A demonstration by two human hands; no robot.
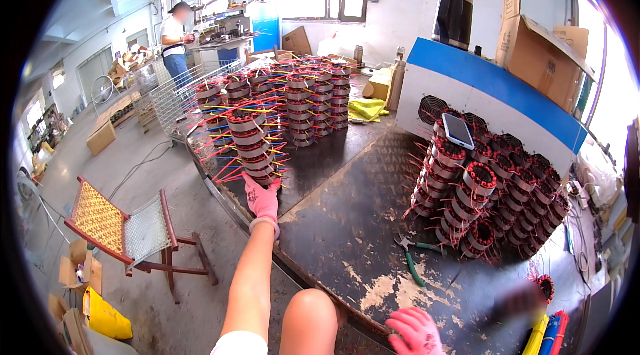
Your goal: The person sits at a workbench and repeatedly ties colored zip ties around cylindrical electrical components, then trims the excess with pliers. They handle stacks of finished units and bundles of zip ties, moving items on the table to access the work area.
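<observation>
My left hand [262, 200], in a pink glove, grips the foot of a standing stack of motor stators [251, 145] near the table's left edge. Its thumb and fingers lie on either side of the lowest stator. Red, blue and yellow wire leads stick out from this stack and the ones behind it. My right hand [415, 330], also gloved in pink, is over the table's front edge with its fingers loosely bent and apart, and nothing shows in it. Beyond it, green-handled cutting pliers [410, 260] lie on the worn dark tabletop [333, 248].
More stator stacks [480, 188] stand at the right, a phone [457, 130] on top. Behind is a blue-and-white cabinet [493, 88]. Coloured wire bundles [548, 335] lie near right, beside a blurred stator [520, 300]. A chair [143, 225] stands left; a person [176, 45] works far off.
</observation>
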